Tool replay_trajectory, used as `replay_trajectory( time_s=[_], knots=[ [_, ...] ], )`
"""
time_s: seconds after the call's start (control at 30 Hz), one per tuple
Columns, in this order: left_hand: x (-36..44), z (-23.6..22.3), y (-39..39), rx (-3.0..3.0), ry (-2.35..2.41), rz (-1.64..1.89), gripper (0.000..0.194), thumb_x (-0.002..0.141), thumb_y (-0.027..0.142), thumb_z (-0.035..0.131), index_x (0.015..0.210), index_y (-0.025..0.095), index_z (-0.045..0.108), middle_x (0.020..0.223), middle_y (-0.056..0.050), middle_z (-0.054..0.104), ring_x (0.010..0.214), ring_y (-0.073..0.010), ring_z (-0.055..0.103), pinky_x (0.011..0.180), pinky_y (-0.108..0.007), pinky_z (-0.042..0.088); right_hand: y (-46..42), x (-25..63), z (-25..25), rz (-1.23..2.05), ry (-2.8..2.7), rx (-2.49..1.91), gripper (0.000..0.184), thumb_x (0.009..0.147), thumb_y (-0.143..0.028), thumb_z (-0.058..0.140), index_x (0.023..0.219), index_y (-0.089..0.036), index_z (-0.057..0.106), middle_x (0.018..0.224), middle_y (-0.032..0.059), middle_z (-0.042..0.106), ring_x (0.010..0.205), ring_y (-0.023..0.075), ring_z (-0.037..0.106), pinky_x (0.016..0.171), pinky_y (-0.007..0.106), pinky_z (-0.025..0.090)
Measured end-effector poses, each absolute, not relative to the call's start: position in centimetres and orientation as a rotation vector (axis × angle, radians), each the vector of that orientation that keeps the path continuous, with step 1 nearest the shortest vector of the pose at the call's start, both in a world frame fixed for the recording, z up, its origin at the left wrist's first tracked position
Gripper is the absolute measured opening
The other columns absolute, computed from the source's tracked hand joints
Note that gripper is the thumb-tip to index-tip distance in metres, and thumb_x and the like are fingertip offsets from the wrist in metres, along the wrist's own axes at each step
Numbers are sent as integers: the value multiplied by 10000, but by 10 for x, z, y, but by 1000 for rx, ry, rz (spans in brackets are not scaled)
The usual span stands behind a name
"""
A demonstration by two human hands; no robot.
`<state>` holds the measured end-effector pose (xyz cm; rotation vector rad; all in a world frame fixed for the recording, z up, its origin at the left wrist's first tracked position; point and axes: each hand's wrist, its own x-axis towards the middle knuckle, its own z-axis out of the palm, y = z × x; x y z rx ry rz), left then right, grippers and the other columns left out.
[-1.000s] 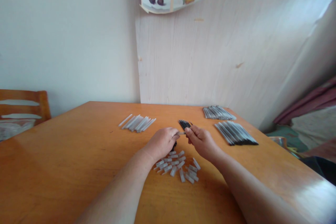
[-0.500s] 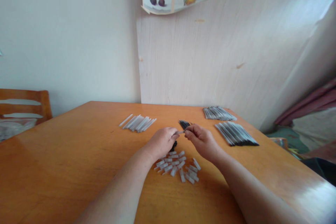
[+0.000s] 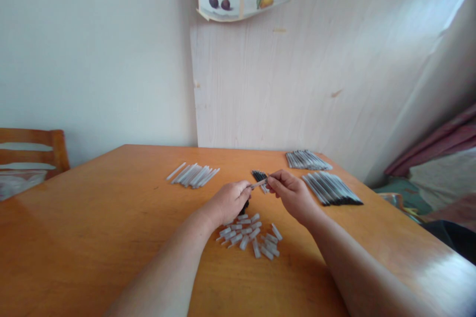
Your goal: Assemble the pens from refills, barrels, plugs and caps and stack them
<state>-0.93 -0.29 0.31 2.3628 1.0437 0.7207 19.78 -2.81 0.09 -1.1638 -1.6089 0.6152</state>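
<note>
Wooden table, pale tubes, small whitish pieces, black-ended sticks, dark rods

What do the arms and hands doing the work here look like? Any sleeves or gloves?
They're a person's: a bare, ungloved left hand and right hand. The left forearm and right forearm show no sleeve, watch or bracelet.

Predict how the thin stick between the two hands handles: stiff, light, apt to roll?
Probably stiff: the thin stick spans from left hand to right hand with no visible sag. Likely light, being so slim. May roll on the table, though its cross-section is too small to make out.
</note>
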Motion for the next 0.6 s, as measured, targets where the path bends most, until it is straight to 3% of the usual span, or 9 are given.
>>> replay_trajectory(
  time_s=[0.33, 0.47, 0.6],
  knots=[
    [-9, 6, -5, 2395, 1084, 810, 277, 902, 367, 455, 903, 200, 676, 807, -33, 692, 747, -166, 607, 654, -249, 403, -28, 195, 1, 896, -1429, -1070, 284, 838, -445, 590, 748, -183, 526, 671, -3, 591, 588, 103, 471, 545, 241, 350],
    [-9, 7, -5, 2364, 1081, 848, 279, 891, 373, 469, 950, 212, 690, 857, -38, 707, 791, -180, 619, 686, -258, 413, -29, 193, 2, 921, -1387, -1069, 286, 826, -444, 608, 746, -181, 526, 661, -4, 590, 587, 102, 469, 545, 243, 345],
    [-8, 2, -3, 2273, 1031, 816, 342, 904, 425, 428, 885, 189, 676, 779, -31, 688, 720, -167, 605, 636, -250, 409, -29, 193, 4, 905, -1376, -1044, 270, 832, -426, 608, 761, -174, 542, 678, 1, 593, 593, 100, 470, 551, 246, 347]
  ],
)
